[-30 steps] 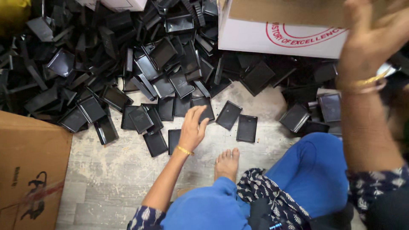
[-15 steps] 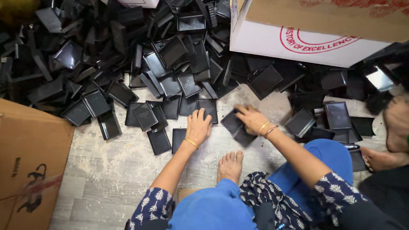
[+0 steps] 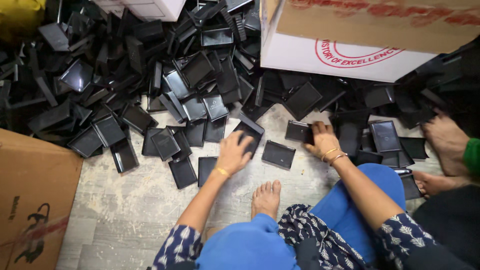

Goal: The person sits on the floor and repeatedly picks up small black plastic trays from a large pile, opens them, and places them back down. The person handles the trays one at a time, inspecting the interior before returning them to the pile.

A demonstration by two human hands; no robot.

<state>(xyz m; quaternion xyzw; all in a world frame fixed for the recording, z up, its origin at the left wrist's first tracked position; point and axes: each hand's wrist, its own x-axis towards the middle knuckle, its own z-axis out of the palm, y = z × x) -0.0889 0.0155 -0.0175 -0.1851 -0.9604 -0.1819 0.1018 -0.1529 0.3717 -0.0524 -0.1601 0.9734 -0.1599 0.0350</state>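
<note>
Progress looks early to me: only a few black trays [image 3: 278, 154] lie loose on the floor [image 3: 125, 215], with a large pile [image 3: 150, 65] unsorted beyond. My left hand [image 3: 234, 154] closes on one tray [image 3: 249, 131]; my right hand [image 3: 322, 141] grips another [image 3: 299, 132]. Box interiors stay hidden.

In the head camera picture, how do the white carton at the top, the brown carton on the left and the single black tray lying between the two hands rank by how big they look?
Largest to smallest as they appear:
1. White carton, though cut off by the frame.
2. Brown carton, also cut off, so its place against the white one is unsure.
3. Black tray, clearly smallest.
</note>
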